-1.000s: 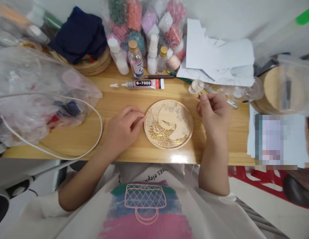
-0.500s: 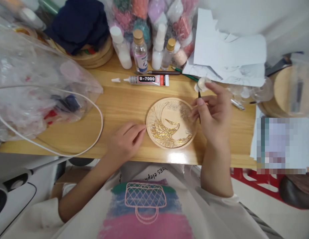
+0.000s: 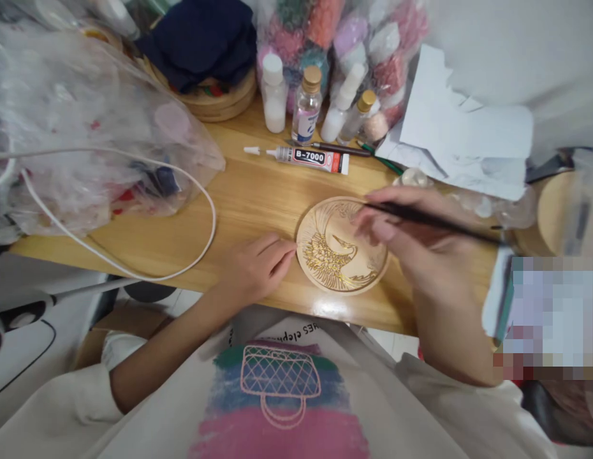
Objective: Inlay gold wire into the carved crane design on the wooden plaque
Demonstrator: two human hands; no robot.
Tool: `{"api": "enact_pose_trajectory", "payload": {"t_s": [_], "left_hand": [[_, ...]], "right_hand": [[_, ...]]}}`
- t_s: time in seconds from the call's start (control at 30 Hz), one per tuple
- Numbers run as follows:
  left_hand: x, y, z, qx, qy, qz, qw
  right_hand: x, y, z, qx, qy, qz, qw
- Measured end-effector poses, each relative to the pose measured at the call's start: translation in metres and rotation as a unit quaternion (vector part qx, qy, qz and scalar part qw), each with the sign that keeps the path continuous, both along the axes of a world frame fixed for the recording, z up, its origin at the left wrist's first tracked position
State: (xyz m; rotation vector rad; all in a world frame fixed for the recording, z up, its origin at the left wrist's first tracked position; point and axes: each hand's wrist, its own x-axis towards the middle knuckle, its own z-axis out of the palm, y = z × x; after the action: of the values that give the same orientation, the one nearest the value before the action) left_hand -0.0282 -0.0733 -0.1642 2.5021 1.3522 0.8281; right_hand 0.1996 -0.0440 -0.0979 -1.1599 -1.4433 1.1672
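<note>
Wooden tabletop (image 3: 239, 197) is bearing a carved disc (image 3: 342, 245); left hand (image 3: 256, 268) is bracing it at nine o'clock, right hand (image 3: 416, 239) is pinching a brush (image 3: 435, 222); a slipping disc could smear gold.

This is my craft corner at home — a small wooden worktop (image 3: 239, 204) pushed against a white wall. Bags of coloured beads (image 3: 335, 38), little bottles (image 3: 306, 105), a tube of B-7000 glue (image 3: 308, 157) and paper scraps (image 3: 463, 137) crowd the back edge. Stacked wooden rounds (image 3: 220, 102) sit beside them, and a carved, gilded wooden disc (image 3: 342, 245) lies in front of me — hobby work, not a shop.
</note>
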Motion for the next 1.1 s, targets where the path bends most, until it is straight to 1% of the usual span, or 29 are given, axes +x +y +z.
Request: {"api": "enact_pose_trajectory", "payload": {"t_s": [0.07,0.13,0.23,0.3,0.33,0.47,0.57,0.67,0.73,0.83,0.97,1.1], "left_hand": [[0.000,0.000,0.000,0.004,0.000,-0.005,1.000],[0.000,0.000,0.001,0.003,0.005,-0.007,1.000],[0.001,0.000,0.002,0.005,0.007,0.000,1.000],[0.001,0.000,0.002,-0.001,-0.001,0.004,1.000],[0.001,0.000,0.002,-0.009,-0.005,0.005,1.000],[0.000,-0.001,0.001,-0.049,-0.005,0.009,0.999],[0.000,-0.001,0.001,-0.043,-0.001,-0.002,0.999],[0.000,0.000,0.000,-0.029,0.003,-0.011,1.000],[0.000,0.000,0.000,-0.021,0.008,-0.014,1.000],[-0.001,0.001,-0.001,-0.009,0.008,-0.019,1.000],[-0.002,0.001,-0.001,-0.019,0.018,-0.018,0.999],[-0.002,0.001,-0.001,-0.025,0.016,-0.022,0.999]], "right_hand": [[-0.007,-0.004,-0.016,-0.003,-0.025,0.010,1.000],[-0.010,-0.007,-0.029,0.008,-0.053,0.022,0.998],[-0.009,-0.009,-0.038,0.053,-0.096,0.039,0.993],[-0.008,-0.008,-0.039,0.073,-0.116,0.041,0.990],[-0.008,-0.008,-0.039,0.070,-0.120,0.039,0.990],[-0.007,-0.009,-0.041,0.009,-0.096,0.028,0.995],[-0.006,-0.011,-0.043,-0.019,-0.079,0.033,0.996],[-0.003,-0.011,-0.043,-0.023,-0.092,0.059,0.994],[-0.001,-0.010,-0.042,-0.014,-0.116,0.074,0.990],[-0.001,-0.007,-0.039,0.025,-0.146,0.089,0.985],[-0.002,-0.005,-0.037,0.077,-0.160,0.099,0.979],[-0.003,-0.007,-0.037,0.098,-0.168,0.102,0.976]]}}
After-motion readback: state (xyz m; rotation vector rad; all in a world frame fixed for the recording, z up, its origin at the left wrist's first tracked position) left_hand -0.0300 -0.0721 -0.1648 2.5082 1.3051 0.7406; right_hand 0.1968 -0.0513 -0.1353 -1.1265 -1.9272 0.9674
